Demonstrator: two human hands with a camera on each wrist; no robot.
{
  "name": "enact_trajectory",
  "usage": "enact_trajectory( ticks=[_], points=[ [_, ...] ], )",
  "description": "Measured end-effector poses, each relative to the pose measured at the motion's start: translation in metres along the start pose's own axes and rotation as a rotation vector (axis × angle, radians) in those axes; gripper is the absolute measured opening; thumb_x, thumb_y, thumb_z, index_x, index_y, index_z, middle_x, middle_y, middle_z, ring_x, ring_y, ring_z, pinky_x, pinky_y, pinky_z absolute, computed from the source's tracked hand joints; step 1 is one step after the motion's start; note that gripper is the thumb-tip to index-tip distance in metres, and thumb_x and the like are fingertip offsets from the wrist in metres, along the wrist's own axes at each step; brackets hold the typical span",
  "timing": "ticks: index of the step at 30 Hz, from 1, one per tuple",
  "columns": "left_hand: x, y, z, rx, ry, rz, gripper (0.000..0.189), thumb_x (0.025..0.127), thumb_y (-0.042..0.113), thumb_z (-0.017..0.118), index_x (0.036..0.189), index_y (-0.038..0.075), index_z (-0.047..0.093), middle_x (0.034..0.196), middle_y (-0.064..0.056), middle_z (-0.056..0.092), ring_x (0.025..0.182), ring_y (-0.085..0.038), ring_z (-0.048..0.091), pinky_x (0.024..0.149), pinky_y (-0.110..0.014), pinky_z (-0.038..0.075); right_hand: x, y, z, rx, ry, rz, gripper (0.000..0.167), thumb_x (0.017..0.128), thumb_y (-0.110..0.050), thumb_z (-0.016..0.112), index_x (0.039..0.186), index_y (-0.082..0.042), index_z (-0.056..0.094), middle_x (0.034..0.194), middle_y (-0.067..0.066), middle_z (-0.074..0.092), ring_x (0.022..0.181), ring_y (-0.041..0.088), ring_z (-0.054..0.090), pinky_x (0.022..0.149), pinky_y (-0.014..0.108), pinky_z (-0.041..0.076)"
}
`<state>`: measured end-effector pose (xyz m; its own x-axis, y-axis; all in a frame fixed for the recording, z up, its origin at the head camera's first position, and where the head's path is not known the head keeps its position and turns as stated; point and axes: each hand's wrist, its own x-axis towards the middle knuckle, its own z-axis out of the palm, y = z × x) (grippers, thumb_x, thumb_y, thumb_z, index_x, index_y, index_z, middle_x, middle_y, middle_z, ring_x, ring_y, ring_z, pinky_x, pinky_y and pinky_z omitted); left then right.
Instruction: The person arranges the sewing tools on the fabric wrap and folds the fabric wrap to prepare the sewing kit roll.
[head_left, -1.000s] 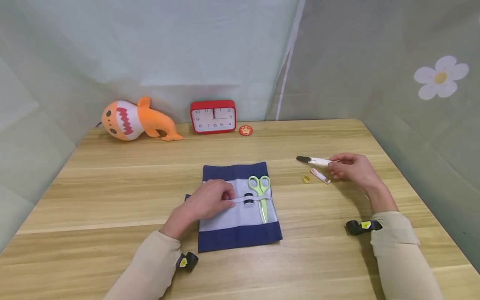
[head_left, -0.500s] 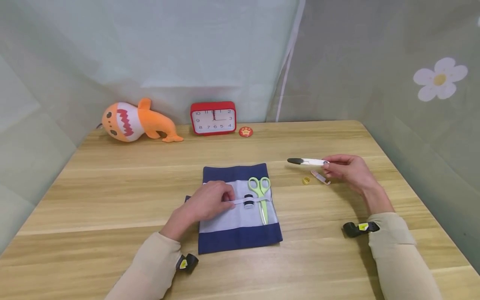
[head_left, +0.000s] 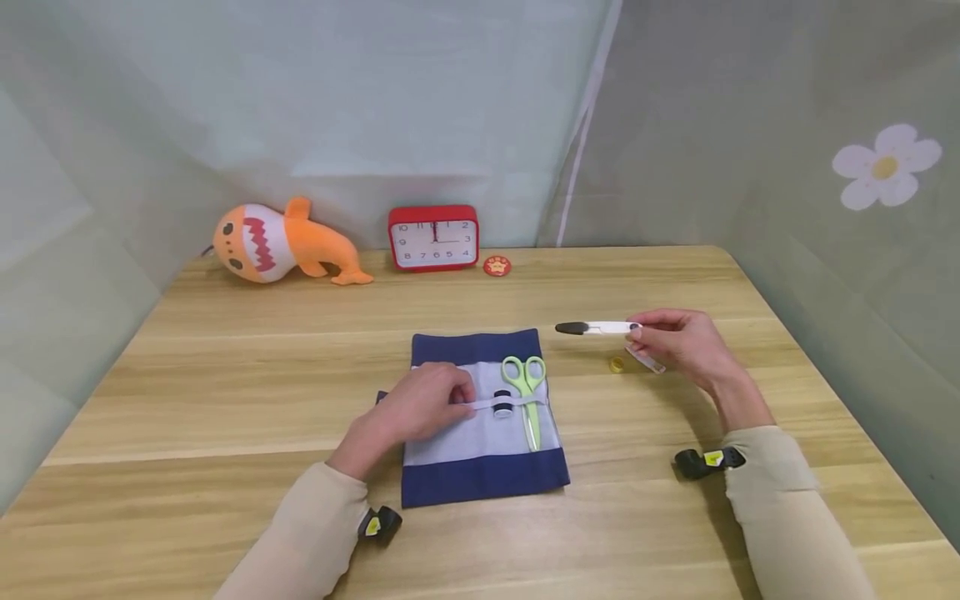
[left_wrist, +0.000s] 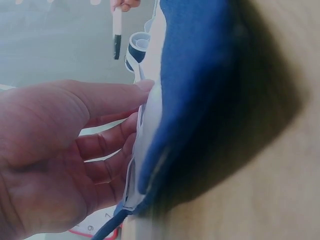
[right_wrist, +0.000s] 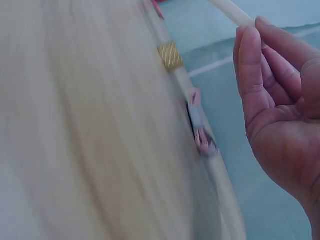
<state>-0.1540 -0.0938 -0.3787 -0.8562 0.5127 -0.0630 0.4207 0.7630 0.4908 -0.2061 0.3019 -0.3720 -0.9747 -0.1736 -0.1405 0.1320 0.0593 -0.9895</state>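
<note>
A navy sewing pouch (head_left: 486,478) lies unrolled, its pale lining showing. My left hand (head_left: 429,402) rests over its left part and pinches the white elastic band (head_left: 483,405); in the left wrist view the thumb presses on the band and the fingers curl behind. Under that band sit a spool of black thread (head_left: 502,403) and green-handled scissors (head_left: 531,400). Above the table, to the pouch's right, my right hand (head_left: 684,342) pinches white thread snips (head_left: 600,327) by one end, the dark tip pointing left. Only their pale end shows in the right wrist view.
A gold thimble (head_left: 617,365) and a folded pink strip with a pale band (right_wrist: 198,120) lie below the right hand. Along the back stand an orange plush shark (head_left: 288,242), a red clock (head_left: 433,238) and a round red badge (head_left: 497,266).
My right hand has lifted the thread snips off the table and carried them left, towards the pouch. The left hand keeps its pinch on the elastic band. The view has shifted slightly.
</note>
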Motion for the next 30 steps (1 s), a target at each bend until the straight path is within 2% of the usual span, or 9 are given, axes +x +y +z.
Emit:
enact_trajectory(
  ticks=[4, 8, 16, 20, 24, 30],
  points=[
    [0.000, 0.001, 0.000, -0.001, 0.003, -0.005, 0.009, 0.092, 0.015, 0.081, 0.089, 0.014, 0.073, 0.078, 0.004, 0.061, 0.076, -0.013, 0.053, 0.073, -0.029, 0.045, 0.006, -0.005, 0.011, -0.064, -0.022, -0.002, 0.014, 0.097, -0.004, 0.075, 0.101, -0.017, 0.079, 0.090, 0.002, 0.080, 0.081, 0.010, 0.076, 0.075, 0.024, 0.062],
    [0.000, 0.000, 0.001, 0.001, 0.005, -0.003, 0.009, 0.092, 0.015, 0.081, 0.089, 0.015, 0.073, 0.077, 0.004, 0.061, 0.075, -0.013, 0.053, 0.072, -0.029, 0.045, 0.015, -0.010, 0.026, -0.118, -0.064, -0.009, 0.012, 0.096, -0.005, 0.076, 0.107, -0.009, 0.078, 0.090, 0.004, 0.079, 0.080, 0.011, 0.074, 0.075, 0.026, 0.062],
    [0.001, -0.003, 0.001, -0.009, 0.001, 0.014, 0.006, 0.093, 0.014, 0.079, 0.090, 0.013, 0.074, 0.078, 0.004, 0.064, 0.075, -0.012, 0.054, 0.073, -0.029, 0.046, 0.030, -0.013, 0.060, -0.222, -0.149, -0.027, 0.033, 0.096, -0.004, 0.075, 0.125, 0.009, 0.069, 0.094, 0.008, 0.078, 0.078, 0.013, 0.072, 0.078, 0.030, 0.063],
    [0.000, -0.005, -0.001, -0.023, -0.015, 0.018, 0.001, 0.094, 0.011, 0.076, 0.093, 0.011, 0.076, 0.081, 0.004, 0.066, 0.078, -0.012, 0.056, 0.076, -0.030, 0.049, 0.035, -0.013, 0.077, -0.230, -0.192, -0.033, 0.036, 0.095, -0.004, 0.074, 0.127, 0.010, 0.069, 0.095, 0.011, 0.077, 0.076, 0.014, 0.070, 0.077, 0.031, 0.063],
    [-0.001, -0.008, -0.004, -0.063, -0.035, 0.025, 0.009, 0.094, 0.003, 0.072, 0.096, 0.010, 0.078, 0.084, 0.002, 0.068, 0.081, -0.013, 0.057, 0.079, -0.030, 0.051, 0.039, -0.013, 0.091, -0.221, -0.241, -0.046, 0.034, 0.095, -0.004, 0.073, 0.127, 0.010, 0.069, 0.094, 0.015, 0.075, 0.074, 0.015, 0.067, 0.075, 0.030, 0.061],
    [-0.002, -0.012, -0.009, -0.130, -0.052, 0.052, 0.019, 0.093, -0.004, 0.066, 0.097, 0.010, 0.078, 0.083, 0.002, 0.067, 0.080, -0.013, 0.056, 0.075, -0.027, 0.048, 0.045, -0.012, 0.104, -0.232, -0.297, -0.056, 0.034, 0.096, -0.005, 0.072, 0.126, 0.010, 0.069, 0.087, 0.006, 0.072, 0.073, 0.014, 0.065, 0.073, 0.027, 0.059]
  ],
)
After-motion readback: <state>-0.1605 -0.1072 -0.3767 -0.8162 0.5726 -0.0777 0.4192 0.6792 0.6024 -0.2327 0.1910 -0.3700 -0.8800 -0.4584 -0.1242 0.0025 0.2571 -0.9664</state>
